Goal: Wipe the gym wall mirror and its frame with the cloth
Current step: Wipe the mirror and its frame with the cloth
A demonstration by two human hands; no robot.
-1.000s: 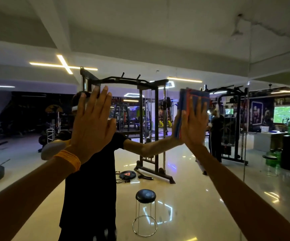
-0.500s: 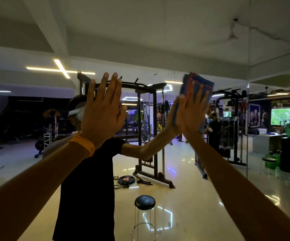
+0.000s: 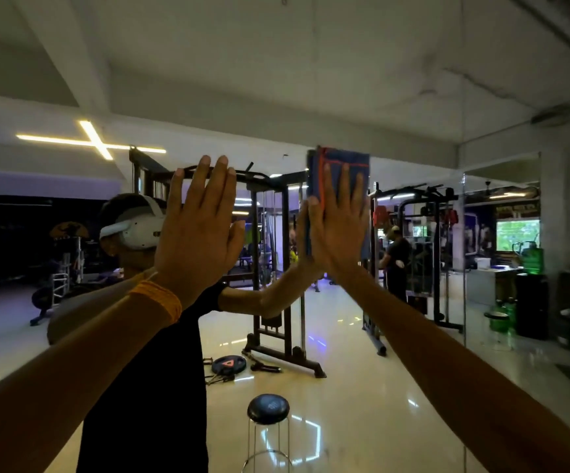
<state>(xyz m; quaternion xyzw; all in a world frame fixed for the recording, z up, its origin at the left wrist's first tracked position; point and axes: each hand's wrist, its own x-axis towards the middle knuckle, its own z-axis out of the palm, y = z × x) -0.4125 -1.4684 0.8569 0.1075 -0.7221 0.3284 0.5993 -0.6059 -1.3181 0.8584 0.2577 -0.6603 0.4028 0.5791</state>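
right hand (image 3: 340,230) fingers flat, pressing blue cloth (image 3: 341,165) on mirror (image 3: 413,97); left hand (image 3: 198,233) spread, empty.

Both arms reach up to the wall mirror (image 3: 396,97). The right hand (image 3: 340,230) lies flat, fingers (image 3: 345,186) spread, pressing a folded blue cloth (image 3: 340,160) with orange stitching against the glass. The left hand (image 3: 198,230), an orange band (image 3: 159,298) at its wrist, is raised open-palmed at the glass beside it. A round stool (image 3: 268,409) shows in the reflection below.
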